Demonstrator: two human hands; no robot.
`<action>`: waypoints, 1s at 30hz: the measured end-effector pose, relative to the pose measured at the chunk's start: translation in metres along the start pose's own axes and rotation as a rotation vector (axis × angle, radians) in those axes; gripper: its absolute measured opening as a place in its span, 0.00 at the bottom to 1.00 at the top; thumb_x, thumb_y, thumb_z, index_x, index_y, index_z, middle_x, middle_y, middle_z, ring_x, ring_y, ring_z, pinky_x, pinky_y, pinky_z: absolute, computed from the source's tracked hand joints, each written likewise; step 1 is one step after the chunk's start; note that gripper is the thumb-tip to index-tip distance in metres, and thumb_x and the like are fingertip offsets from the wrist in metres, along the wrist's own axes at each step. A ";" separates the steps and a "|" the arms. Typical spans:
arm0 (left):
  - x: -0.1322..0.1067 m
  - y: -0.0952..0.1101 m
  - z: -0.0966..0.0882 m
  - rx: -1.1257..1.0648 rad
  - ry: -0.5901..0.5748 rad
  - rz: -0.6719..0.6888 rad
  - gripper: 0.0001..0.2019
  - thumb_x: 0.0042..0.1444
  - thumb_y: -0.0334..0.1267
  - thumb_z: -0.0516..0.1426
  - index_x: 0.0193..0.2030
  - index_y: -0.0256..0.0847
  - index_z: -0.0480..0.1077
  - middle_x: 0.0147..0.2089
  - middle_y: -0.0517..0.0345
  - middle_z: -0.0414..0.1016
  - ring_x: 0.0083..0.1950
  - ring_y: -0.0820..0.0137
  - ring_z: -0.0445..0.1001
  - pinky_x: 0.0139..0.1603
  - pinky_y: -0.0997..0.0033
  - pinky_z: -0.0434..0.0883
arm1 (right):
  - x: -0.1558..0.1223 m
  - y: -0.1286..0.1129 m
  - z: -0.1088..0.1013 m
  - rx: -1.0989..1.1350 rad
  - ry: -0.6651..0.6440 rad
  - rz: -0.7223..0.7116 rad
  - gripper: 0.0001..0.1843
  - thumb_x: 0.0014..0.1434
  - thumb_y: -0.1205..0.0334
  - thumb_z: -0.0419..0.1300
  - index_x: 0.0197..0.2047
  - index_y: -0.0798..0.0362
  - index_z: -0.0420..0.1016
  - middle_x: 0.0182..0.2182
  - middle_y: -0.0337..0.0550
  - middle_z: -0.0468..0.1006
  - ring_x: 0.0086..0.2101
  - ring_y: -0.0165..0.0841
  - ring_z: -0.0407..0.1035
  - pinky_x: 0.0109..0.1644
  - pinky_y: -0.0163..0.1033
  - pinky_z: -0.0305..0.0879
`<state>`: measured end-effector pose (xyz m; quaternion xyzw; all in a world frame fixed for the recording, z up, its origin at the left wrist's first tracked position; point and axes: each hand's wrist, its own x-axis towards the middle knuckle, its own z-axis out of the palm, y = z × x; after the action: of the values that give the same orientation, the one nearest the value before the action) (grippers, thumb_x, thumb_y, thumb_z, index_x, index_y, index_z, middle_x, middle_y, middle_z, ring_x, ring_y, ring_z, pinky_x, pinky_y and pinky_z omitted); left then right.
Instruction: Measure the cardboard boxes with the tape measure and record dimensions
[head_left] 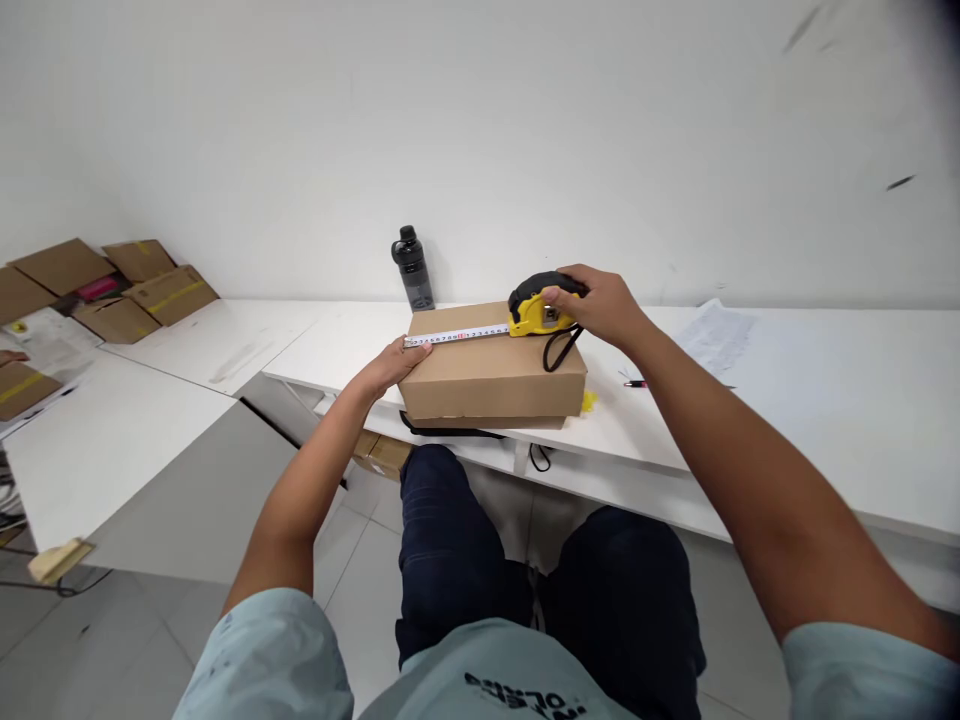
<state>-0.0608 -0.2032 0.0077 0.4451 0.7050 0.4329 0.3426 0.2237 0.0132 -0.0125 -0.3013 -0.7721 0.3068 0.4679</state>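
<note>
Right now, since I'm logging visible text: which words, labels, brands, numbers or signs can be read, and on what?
"1 2 3 4 5 6 7": on the tape blade, right of its red mark.
Left of that mark: small digits, apparently ending in "9".
Shirt: dark lettering, creased, not surely readable.
Papers at right and far left: too small or blurred.

Tape blade [442,338] — black digits [486,332], 1 to 7 legible, shirt [495,650] — lettering [525,694] unclear

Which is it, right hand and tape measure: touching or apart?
Touching: the head view shows the right hand clasping the tape measure, thumb against its case.
</note>
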 end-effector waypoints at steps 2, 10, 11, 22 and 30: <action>0.002 0.000 0.002 -0.016 -0.060 0.055 0.36 0.52 0.64 0.70 0.60 0.40 0.75 0.65 0.44 0.81 0.68 0.47 0.76 0.66 0.58 0.75 | -0.003 0.007 -0.014 -0.016 0.017 -0.001 0.54 0.43 0.10 0.61 0.48 0.52 0.85 0.40 0.47 0.84 0.39 0.38 0.75 0.42 0.42 0.72; 0.017 0.000 0.000 -0.059 -0.085 0.028 0.43 0.42 0.71 0.72 0.56 0.41 0.77 0.60 0.46 0.84 0.63 0.46 0.81 0.60 0.57 0.79 | -0.027 0.029 -0.069 -0.211 0.081 -0.022 0.57 0.41 0.09 0.60 0.52 0.52 0.84 0.38 0.49 0.84 0.37 0.42 0.77 0.42 0.46 0.75; 0.017 0.000 -0.001 -0.064 -0.084 0.019 0.44 0.41 0.71 0.73 0.56 0.40 0.77 0.58 0.46 0.85 0.62 0.46 0.81 0.58 0.57 0.79 | -0.032 0.032 -0.074 -0.224 0.093 -0.009 0.57 0.42 0.09 0.60 0.51 0.52 0.84 0.37 0.49 0.84 0.37 0.43 0.77 0.42 0.47 0.75; 0.029 -0.012 -0.002 -0.079 -0.009 -0.007 0.38 0.45 0.63 0.74 0.57 0.41 0.77 0.54 0.49 0.86 0.55 0.51 0.84 0.50 0.59 0.82 | -0.050 0.038 -0.074 -0.136 0.225 -0.002 0.49 0.50 0.14 0.60 0.52 0.50 0.82 0.43 0.48 0.84 0.42 0.43 0.78 0.47 0.47 0.77; 0.019 0.003 -0.002 -0.047 -0.016 -0.056 0.32 0.47 0.62 0.74 0.53 0.44 0.79 0.53 0.51 0.87 0.56 0.51 0.84 0.47 0.62 0.82 | -0.047 0.047 -0.063 -0.073 0.253 -0.041 0.45 0.55 0.17 0.58 0.54 0.49 0.80 0.47 0.49 0.84 0.47 0.44 0.78 0.53 0.50 0.77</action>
<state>-0.0690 -0.1854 0.0093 0.4204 0.7041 0.4360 0.3706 0.3069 0.0195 -0.0494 -0.3386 -0.7234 0.2285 0.5567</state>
